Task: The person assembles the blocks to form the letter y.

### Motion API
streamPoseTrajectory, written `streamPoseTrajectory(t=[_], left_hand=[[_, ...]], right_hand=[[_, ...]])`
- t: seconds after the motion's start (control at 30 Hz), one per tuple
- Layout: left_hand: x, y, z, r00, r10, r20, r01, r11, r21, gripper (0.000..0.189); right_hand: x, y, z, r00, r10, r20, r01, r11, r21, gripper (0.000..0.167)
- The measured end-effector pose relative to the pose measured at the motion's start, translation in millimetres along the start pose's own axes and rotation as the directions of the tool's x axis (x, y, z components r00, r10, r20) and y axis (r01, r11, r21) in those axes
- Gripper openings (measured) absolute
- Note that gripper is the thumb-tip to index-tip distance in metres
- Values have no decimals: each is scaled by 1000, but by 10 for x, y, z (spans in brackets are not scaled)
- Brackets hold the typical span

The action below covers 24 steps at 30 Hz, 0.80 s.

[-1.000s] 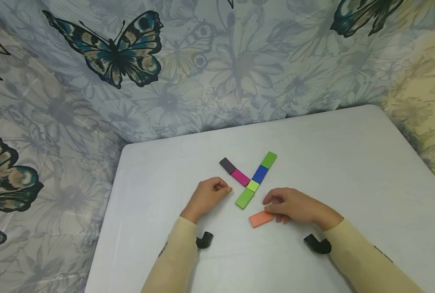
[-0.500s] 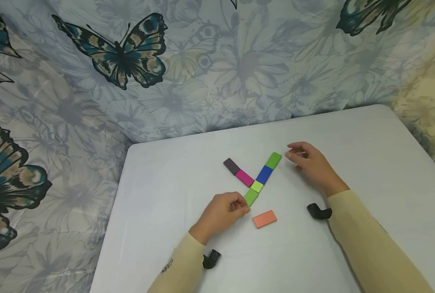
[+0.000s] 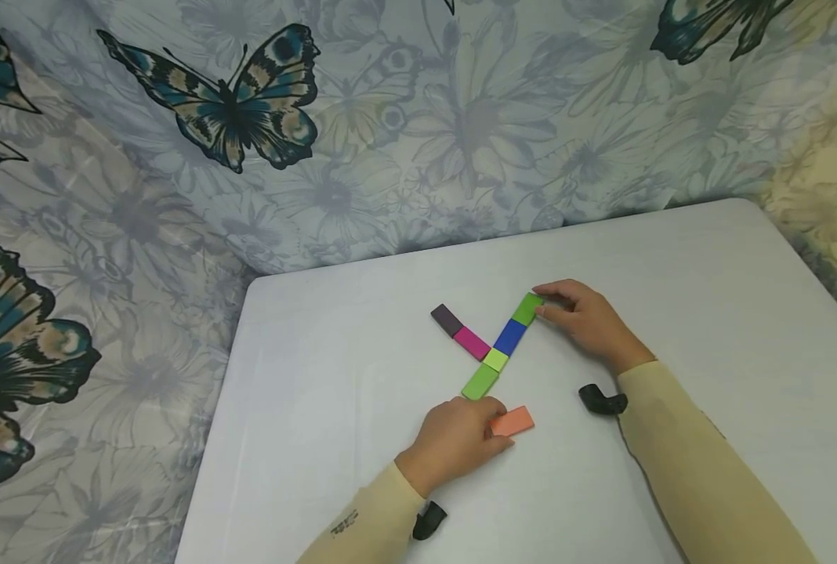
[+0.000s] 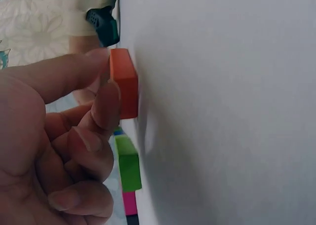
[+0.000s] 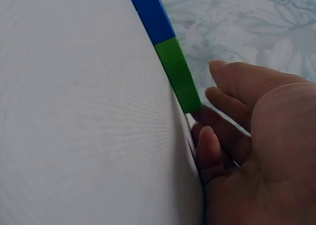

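Note:
In the head view my left hand reaches over the near end of the orange rectangular block. Its thumb and index finger pinch that end, as the left wrist view shows close up. My right hand is at the far green block. One fingertip meets the block's end, while the thumb stands apart from it in the right wrist view. That block continues a line through a blue block, a small lime block and a nearer green block.
A magenta block and a dark purple block branch off leftward from the lime one, forming a Y. All lie on a white table. Behind it hangs butterfly-patterned fabric. Black wrist cameras stick out from both sleeves.
My right hand left the orange block and moved up to the far green block. My left hand came across, past the near green block, to the orange block. The blocks keep their places.

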<state>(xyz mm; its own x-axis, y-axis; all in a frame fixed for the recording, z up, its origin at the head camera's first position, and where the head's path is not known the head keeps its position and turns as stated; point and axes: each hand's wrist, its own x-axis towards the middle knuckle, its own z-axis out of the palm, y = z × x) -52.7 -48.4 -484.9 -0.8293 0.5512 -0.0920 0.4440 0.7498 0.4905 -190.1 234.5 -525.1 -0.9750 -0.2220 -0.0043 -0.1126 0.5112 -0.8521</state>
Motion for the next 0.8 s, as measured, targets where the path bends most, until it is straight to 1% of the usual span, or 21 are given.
streamPoseTrajectory(t=[0.1, 0.2, 0.3, 0.43, 0.5, 0.57, 0.7, 0.8], left_hand=[[18, 18, 47, 1000, -2, -25, 2, 999, 32, 25], [22, 27, 73, 999, 0, -39, 1, 999, 35, 23], [18, 22, 84, 1000, 12, -22, -11, 1000, 21, 23], [-3, -10, 83, 999, 31, 16, -31, 1000, 3, 22], [-25, -41, 72, 999, 40, 36, -39, 999, -19, 20], [-55, -89, 62, 997, 47, 61, -43, 998, -52, 19], [-137, -213, 30, 995, 41, 92, -30, 993, -118, 21], [-201, -305, -2, 995, 35, 92, -23, 992, -127, 22]], right_hand=[[1, -12, -6, 1000, -5, -4, 4, 1000, -13, 45], [2, -29, -5, 1000, -5, -4, 5, 1000, -30, 45], [1, -28, 0, 1000, -22, 11, 22, 999, -46, 45], [5, 11, 17, 996, -86, 33, 88, 994, -59, 41], [10, 28, 26, 993, -114, 35, 116, 991, -67, 39], [10, 35, 35, 992, -118, 33, 120, 990, -72, 37], [8, 14, 41, 995, -94, 32, 96, 992, -76, 40], [2, 11, 42, 997, -73, 31, 75, 993, -87, 43]])
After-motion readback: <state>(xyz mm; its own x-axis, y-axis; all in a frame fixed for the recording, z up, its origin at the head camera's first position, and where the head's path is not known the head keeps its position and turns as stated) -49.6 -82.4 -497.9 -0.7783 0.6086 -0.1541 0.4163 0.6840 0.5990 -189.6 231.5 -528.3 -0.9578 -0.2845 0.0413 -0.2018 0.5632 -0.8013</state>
